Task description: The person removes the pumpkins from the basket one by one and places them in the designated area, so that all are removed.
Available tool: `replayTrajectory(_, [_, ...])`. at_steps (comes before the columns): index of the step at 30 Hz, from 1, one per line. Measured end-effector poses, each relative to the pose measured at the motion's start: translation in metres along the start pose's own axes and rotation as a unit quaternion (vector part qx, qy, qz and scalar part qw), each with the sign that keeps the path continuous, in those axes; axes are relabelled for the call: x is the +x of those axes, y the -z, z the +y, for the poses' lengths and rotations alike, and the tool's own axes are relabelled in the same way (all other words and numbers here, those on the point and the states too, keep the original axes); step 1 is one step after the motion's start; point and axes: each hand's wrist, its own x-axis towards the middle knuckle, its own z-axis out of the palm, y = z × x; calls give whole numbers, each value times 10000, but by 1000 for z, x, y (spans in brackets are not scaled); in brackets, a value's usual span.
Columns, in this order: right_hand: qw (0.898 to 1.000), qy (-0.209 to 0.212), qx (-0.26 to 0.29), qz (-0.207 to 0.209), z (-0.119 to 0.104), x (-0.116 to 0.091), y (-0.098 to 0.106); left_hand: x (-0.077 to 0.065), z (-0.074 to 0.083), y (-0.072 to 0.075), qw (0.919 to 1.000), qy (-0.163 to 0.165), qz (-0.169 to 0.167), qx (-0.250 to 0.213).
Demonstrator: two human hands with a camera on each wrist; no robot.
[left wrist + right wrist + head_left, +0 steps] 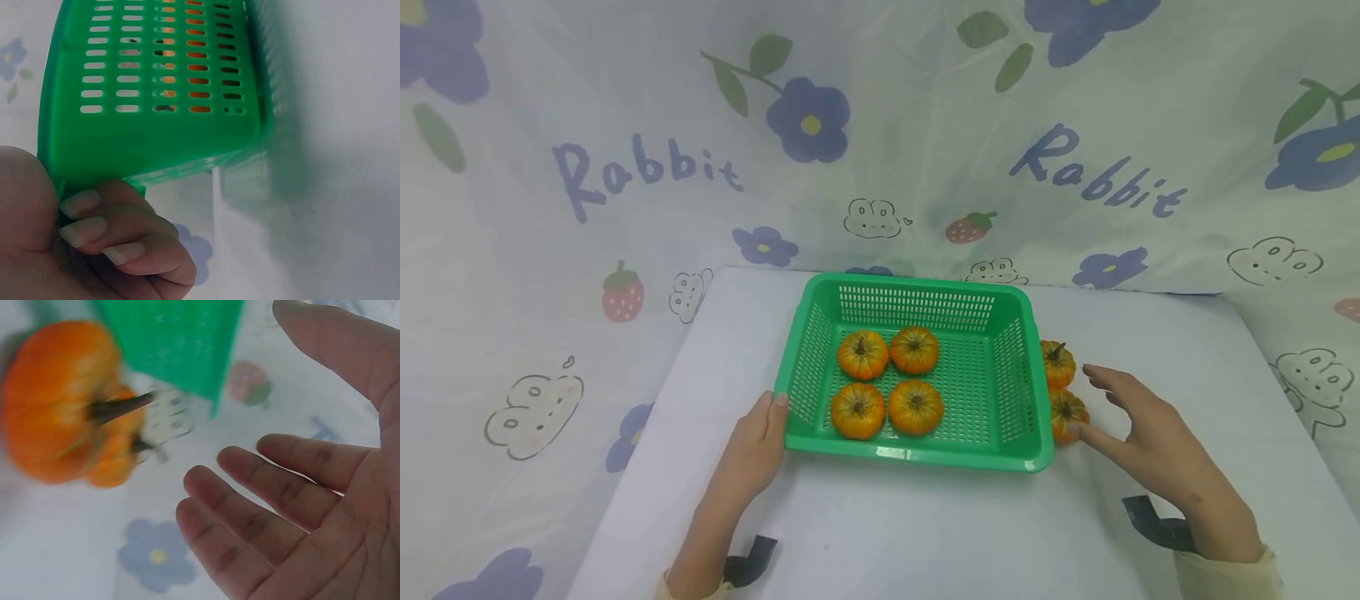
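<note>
A green plastic basket (pixel 850 452) with slotted walls stands mid-table, holding several small orange pumpkins (pixel 916 408) grouped toward its left side. My left hand (pixel 756 446) grips the basket's left rim near the front corner, thumb on top. In the left wrist view, its fingers (pixel 140 234) curl beneath the rim. Just outside the right wall sit two more pumpkins, a rear one (pixel 1057 365) and a front one (pixel 1067 415), each partly hidden by the basket. Beside them my right hand (pixel 1157 442) is spread, its palm empty in the right wrist view and its thumb close to the front pumpkin.
A white table (pixel 925 533) lies under the basket. Behind and to the sides hangs a pale curtain (pixel 910 108) printed with flowers, strawberries and rabbits. Dark straps (pixel 1157 525) show at both wrists, above light sleeves.
</note>
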Motion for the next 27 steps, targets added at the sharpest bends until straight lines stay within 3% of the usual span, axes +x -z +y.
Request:
replayTrajectory(7, [9979,631,-169,34,-39,17,17,-1,1,1,10000,-28,58,-6])
replayTrajectory(14, [9930,1126,-171,-308,-70,40,29,0,-1,0,10000,-27,50,-51])
replayTrajectory(27, [9801,1693,-16,-1033,-111,108,14,0,0,-3,9998,-56,169,-88])
